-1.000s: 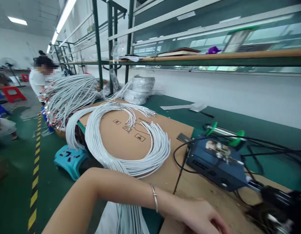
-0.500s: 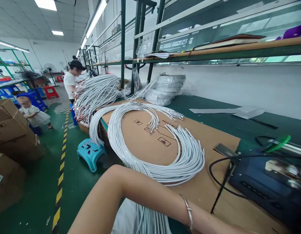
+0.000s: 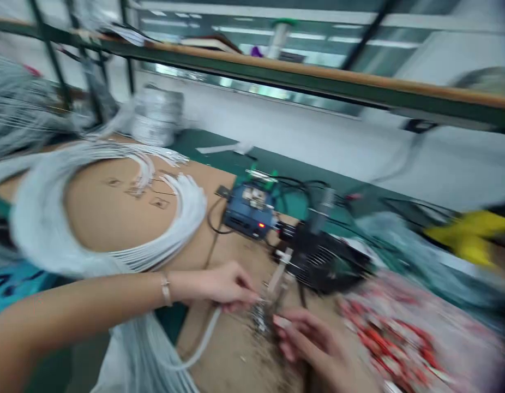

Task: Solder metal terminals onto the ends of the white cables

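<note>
Working at a cardboard-covered bench under a long shelf, picture blurring.
Pinching a white cable with left hand beside a black tool; curling right hand fingers close below, grip unclear; looping cable bundle lying left.

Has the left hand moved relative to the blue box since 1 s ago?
Yes. The left hand now sits closer below the blue box, pinching a white cable end; earlier it lay farther down the cardboard.
</note>
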`<state>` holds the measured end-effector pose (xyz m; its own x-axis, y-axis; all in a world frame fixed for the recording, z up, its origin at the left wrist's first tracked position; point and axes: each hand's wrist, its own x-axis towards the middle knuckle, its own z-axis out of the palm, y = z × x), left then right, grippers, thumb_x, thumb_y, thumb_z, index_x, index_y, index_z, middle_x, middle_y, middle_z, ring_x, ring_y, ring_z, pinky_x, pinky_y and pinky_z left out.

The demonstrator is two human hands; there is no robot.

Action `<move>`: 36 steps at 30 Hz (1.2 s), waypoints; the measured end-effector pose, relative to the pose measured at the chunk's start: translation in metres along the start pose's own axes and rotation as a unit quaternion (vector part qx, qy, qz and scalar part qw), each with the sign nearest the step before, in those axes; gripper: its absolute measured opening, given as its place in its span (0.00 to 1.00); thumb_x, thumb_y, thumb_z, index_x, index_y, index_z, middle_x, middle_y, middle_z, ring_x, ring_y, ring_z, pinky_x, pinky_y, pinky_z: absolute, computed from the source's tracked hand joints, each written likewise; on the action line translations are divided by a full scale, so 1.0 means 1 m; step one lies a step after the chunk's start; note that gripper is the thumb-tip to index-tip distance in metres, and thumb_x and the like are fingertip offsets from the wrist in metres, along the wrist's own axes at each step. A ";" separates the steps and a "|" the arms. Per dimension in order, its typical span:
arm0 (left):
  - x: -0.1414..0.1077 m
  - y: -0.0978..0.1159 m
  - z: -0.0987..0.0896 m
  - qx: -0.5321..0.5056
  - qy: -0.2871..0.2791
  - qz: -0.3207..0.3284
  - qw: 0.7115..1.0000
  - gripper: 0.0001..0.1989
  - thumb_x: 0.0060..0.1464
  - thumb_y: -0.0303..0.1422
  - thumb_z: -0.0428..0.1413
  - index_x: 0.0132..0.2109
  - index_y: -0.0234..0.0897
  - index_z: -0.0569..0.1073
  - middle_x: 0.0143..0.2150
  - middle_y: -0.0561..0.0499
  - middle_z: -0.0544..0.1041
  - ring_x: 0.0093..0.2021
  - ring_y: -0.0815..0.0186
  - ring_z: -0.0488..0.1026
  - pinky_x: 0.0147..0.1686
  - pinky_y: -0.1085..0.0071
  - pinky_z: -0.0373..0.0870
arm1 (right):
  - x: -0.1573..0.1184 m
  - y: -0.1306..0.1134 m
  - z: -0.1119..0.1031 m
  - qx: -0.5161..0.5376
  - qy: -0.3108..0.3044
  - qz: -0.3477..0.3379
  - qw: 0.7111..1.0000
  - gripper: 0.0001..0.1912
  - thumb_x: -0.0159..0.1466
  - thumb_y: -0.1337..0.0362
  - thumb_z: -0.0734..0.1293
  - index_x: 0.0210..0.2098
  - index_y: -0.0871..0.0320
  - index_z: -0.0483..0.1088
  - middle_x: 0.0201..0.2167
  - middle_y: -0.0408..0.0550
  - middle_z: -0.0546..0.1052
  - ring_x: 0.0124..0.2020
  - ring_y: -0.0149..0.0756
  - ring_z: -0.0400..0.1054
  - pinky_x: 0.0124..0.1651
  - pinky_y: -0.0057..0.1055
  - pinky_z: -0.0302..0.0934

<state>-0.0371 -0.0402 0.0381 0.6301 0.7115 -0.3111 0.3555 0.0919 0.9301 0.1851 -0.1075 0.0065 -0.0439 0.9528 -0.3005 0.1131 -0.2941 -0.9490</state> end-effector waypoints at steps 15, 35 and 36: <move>0.037 0.001 0.006 0.010 -0.148 -0.061 0.987 0.15 0.52 0.43 0.56 0.32 0.33 0.75 0.15 0.62 0.57 0.14 0.76 0.53 0.12 0.80 0.55 | 0.009 0.004 0.008 0.158 -0.011 0.007 0.987 0.22 0.48 0.52 0.77 0.33 0.61 0.70 0.25 0.44 0.77 0.22 0.28 0.72 0.27 0.25 0.67; 0.036 0.000 0.009 0.016 -0.101 -0.097 0.990 0.14 0.51 0.43 0.56 0.33 0.35 0.69 0.13 0.65 0.58 0.11 0.77 0.53 0.09 0.84 0.56 | 0.010 0.000 0.009 0.173 -0.007 -0.004 0.985 0.13 0.51 0.62 0.75 0.32 0.61 0.72 0.25 0.43 0.77 0.19 0.24 0.67 0.23 0.21 0.62; 0.035 0.000 0.009 0.013 -0.101 -0.096 0.990 0.14 0.51 0.43 0.55 0.33 0.35 0.69 0.14 0.65 0.59 0.11 0.78 0.54 0.09 0.84 0.56 | 0.010 0.000 0.009 0.176 -0.006 -0.003 0.984 0.13 0.51 0.62 0.75 0.32 0.60 0.72 0.24 0.43 0.77 0.19 0.24 0.66 0.23 0.21 0.62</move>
<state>-0.0091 -0.0213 0.0252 0.6732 0.5285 -0.5172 0.4983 0.1925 0.8453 0.1752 -0.0986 0.0030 -0.0545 0.9542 -0.2943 -0.2379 -0.2986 -0.9243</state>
